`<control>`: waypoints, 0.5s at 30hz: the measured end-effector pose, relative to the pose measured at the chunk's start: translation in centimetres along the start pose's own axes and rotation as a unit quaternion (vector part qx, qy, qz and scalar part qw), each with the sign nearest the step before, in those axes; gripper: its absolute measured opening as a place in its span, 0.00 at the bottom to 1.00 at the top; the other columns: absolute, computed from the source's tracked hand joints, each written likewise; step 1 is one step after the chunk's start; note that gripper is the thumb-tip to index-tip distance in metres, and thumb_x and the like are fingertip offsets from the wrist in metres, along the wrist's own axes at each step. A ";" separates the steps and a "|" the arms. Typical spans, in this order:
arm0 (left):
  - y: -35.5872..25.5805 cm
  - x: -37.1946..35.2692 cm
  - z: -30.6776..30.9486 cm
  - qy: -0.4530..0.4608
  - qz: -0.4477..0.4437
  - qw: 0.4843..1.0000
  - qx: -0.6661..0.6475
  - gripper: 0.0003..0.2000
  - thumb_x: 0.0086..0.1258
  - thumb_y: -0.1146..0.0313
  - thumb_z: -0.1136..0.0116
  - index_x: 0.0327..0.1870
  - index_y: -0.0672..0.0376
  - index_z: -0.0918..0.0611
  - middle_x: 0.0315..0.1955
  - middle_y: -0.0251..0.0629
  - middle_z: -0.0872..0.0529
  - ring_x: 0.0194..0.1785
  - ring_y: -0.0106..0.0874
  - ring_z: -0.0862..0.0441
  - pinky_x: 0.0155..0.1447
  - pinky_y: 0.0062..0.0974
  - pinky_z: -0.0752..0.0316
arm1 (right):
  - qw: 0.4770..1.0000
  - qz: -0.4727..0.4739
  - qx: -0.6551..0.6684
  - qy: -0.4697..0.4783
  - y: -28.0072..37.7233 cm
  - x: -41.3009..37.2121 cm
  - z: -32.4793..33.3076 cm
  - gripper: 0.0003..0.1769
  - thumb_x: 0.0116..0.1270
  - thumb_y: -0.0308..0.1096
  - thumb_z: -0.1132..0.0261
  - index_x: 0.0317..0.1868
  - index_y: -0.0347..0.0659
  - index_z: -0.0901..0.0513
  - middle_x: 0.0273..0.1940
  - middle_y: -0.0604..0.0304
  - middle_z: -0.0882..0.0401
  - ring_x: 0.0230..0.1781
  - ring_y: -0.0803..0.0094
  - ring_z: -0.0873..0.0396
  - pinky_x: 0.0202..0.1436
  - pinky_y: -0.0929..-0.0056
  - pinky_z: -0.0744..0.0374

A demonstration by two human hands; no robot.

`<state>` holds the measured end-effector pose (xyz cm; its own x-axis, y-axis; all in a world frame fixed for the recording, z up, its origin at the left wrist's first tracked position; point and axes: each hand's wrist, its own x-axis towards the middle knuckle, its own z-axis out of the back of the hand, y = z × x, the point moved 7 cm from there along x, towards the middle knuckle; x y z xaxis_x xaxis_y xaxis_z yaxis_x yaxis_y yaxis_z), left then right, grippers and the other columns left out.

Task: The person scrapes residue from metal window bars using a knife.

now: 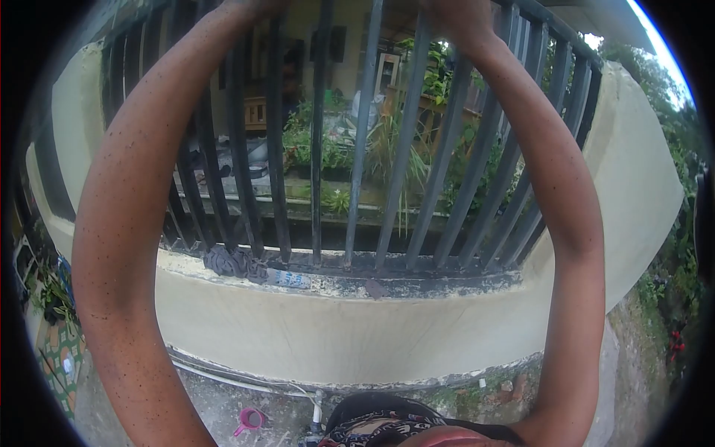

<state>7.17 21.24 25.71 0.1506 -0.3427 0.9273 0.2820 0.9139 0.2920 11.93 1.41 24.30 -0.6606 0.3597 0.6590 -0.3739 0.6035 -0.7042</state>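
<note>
Both of my arms reach up toward the top of a dark metal fence (357, 149) with upright bars. Only the wrist and base of my left hand (257, 6) show at the upper edge, in front of the bars left of the middle. My right hand (458, 18) is near the top of the bars right of the middle. The view cuts off the fingers of both hands, so I cannot make out what they hold. A crumpled grey cloth (234, 264) lies on the ledge at the foot of the bars, beside a small blue-and-white packet (289, 279).
The fence stands on a low cream wall (350, 335) between cream pillars (633, 179). Potted plants (320, 141) grow behind the bars. Below, a white pipe (231, 381) runs along the wall, and a pink dipper (250, 420) sits on the concrete ground.
</note>
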 end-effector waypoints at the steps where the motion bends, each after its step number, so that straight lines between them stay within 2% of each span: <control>1: 0.0 0.5 0.1 -0.014 -0.013 1.000 0.004 0.14 0.76 0.53 0.36 0.54 0.47 0.08 0.48 0.48 0.08 0.52 0.47 0.10 0.57 0.39 0.18 | 1.000 0.000 -0.003 -0.002 -0.2 0.4 0.1 0.06 0.66 0.37 0.30 0.37 0.48 0.07 0.44 0.62 0.12 0.49 0.58 0.19 0.56 0.56 0.23; 3: 0.5 1.0 0.1 -0.027 -0.023 0.999 0.010 0.14 0.75 0.53 0.35 0.54 0.47 0.08 0.47 0.48 0.08 0.52 0.47 0.10 0.57 0.39 0.18 | 0.995 -0.078 -0.016 0.059 -1.2 1.0 -0.8 0.06 0.66 0.37 0.30 0.38 0.48 0.07 0.42 0.63 0.13 0.48 0.59 0.19 0.55 0.56 0.23; 9: -1.3 -0.4 0.6 -0.010 0.003 1.000 0.017 0.13 0.75 0.53 0.35 0.53 0.45 0.08 0.44 0.46 0.07 0.48 0.44 0.09 0.53 0.40 0.17 | 0.999 -0.043 0.008 0.014 0.0 -0.8 -0.1 0.06 0.66 0.38 0.29 0.37 0.50 0.07 0.38 0.64 0.16 0.47 0.60 0.20 0.54 0.57 0.24; 10: -2.0 -0.8 0.8 -0.003 -0.004 0.998 0.064 0.13 0.75 0.53 0.35 0.52 0.44 0.07 0.42 0.45 0.07 0.46 0.44 0.10 0.51 0.41 0.17 | 0.997 -0.072 0.019 0.029 0.1 -1.5 -0.3 0.06 0.66 0.39 0.30 0.36 0.50 0.08 0.36 0.65 0.16 0.46 0.61 0.21 0.53 0.57 0.24; 12: -3.5 -1.3 1.2 0.003 -0.032 0.989 0.144 0.12 0.74 0.52 0.35 0.51 0.42 0.07 0.35 0.42 0.08 0.41 0.43 0.10 0.45 0.41 0.17 | 0.997 -0.074 -0.010 0.022 1.2 -2.1 0.4 0.06 0.66 0.39 0.30 0.37 0.51 0.08 0.36 0.66 0.16 0.46 0.62 0.21 0.53 0.57 0.25; 13: -4.4 -1.3 1.7 0.005 -0.037 0.988 0.147 0.12 0.74 0.52 0.35 0.51 0.42 0.07 0.35 0.42 0.08 0.41 0.43 0.10 0.45 0.41 0.17 | 0.996 -0.074 -0.036 0.016 1.6 -2.4 0.5 0.06 0.67 0.39 0.30 0.37 0.52 0.08 0.35 0.66 0.16 0.47 0.63 0.21 0.54 0.57 0.25; 15: -6.3 -1.1 2.3 0.057 -0.033 0.971 0.231 0.12 0.75 0.53 0.36 0.51 0.43 0.07 0.35 0.40 0.08 0.40 0.41 0.10 0.44 0.40 0.16 | 0.995 -0.094 -0.033 0.009 1.9 -2.9 0.0 0.06 0.67 0.39 0.31 0.37 0.52 0.08 0.34 0.67 0.16 0.45 0.63 0.21 0.53 0.58 0.25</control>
<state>3.05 16.39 23.45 0.2579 -0.4014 0.8789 -0.1564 0.8803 0.4479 13.18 1.50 21.08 -0.5706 0.2487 0.7827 -0.4460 0.7064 -0.5496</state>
